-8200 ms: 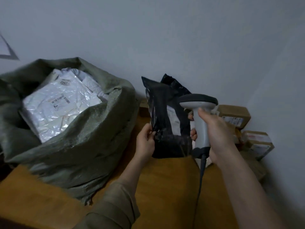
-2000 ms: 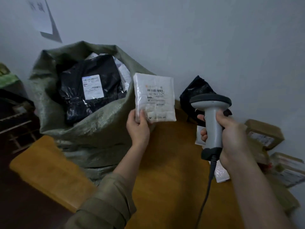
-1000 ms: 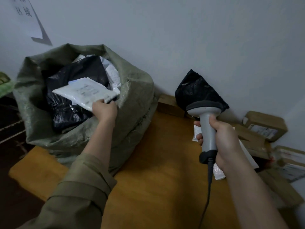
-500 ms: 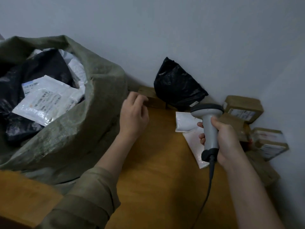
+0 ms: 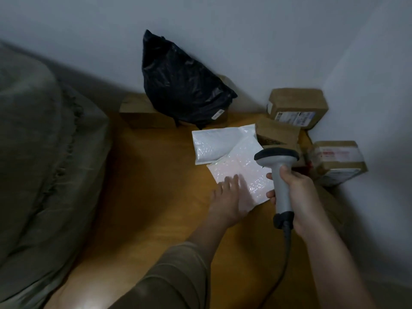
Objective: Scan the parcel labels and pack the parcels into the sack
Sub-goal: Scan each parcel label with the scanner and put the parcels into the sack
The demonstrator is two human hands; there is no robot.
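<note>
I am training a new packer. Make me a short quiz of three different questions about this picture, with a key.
1. True or false: the right hand holds the scanner.
2. Which parcel does the left hand reach: a) black bag, b) nearer white mailer, c) a cardboard box?
3. Fill in: the sack lies at the ___ of the picture.

Key: 1 true; 2 b; 3 left.

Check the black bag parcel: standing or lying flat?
Standing, tilted: black bag parcel leans against the wall, its base on a brown box.
</note>
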